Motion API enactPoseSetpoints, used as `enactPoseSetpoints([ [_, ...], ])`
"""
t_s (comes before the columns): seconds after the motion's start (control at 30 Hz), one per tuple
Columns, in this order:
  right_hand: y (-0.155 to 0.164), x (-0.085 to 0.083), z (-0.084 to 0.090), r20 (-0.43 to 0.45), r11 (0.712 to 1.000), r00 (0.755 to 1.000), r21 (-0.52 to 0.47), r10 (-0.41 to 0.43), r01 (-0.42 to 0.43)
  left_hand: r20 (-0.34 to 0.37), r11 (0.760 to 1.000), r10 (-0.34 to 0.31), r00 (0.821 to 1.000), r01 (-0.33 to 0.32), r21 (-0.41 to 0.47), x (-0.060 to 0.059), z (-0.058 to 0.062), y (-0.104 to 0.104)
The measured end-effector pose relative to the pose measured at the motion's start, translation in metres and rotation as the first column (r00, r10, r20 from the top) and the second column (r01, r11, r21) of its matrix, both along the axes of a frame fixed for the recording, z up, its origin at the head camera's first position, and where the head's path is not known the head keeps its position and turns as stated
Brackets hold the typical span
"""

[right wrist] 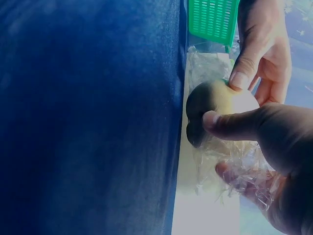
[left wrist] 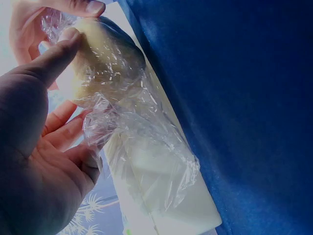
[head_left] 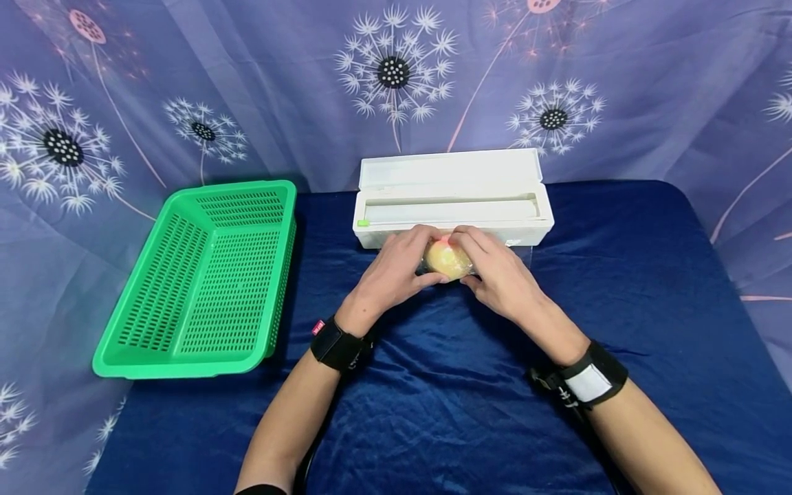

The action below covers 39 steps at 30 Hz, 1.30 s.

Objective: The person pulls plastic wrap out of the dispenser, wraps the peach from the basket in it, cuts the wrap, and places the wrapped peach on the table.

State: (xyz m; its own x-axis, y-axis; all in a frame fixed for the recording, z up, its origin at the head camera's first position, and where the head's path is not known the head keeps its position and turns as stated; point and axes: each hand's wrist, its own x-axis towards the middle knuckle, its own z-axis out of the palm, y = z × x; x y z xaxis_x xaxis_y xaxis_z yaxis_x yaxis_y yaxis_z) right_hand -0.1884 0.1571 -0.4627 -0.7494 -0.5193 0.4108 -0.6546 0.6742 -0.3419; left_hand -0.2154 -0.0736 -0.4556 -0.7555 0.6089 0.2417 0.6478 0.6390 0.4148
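Observation:
A round pale-yellow fruit with a pink patch is held between both hands, just in front of the white box. Clear cling film covers it, with loose crumpled ends sticking out at the sides. My left hand grips one side, its thumb on the near face and the fingers curled behind. From the other side my right hand holds it the same way, with film bunched between thumb and fingers in the right wrist view. The fruit's lower side looks lobed in that view.
The long white cling film box stands against the curtain, its lid raised. Inside lies a film roll; a green slider sits at the left of its front edge. At left is a green basket on the blue cloth.

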Motion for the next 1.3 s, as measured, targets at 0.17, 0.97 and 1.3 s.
enactPoseSetpoints([
  [0.17, 0.0019, 0.0000, 0.0006, 0.010, 1.000, 1.000, -0.001, 0.006, -0.006, -0.024, 1.000, 0.001, 1.000, -0.001, -0.008, -0.0009, -0.0014, 0.0004],
  [0.97, 0.0047, -0.0010, 0.0011, 0.004, 1.000, 1.000, 0.023, -0.004, 0.003, -0.150, 0.989, 0.031, 0.988, -0.052, -0.139, 0.0034, 0.0013, 0.0013],
  [1.3, 0.0051, -0.0025, 0.0014, -0.028, 1.000, 1.000, 0.015, -0.010, 0.010, -0.244, 0.974, 0.045, 0.969, -0.098, -0.207, 0.0065, -0.0015, 0.0065],
])
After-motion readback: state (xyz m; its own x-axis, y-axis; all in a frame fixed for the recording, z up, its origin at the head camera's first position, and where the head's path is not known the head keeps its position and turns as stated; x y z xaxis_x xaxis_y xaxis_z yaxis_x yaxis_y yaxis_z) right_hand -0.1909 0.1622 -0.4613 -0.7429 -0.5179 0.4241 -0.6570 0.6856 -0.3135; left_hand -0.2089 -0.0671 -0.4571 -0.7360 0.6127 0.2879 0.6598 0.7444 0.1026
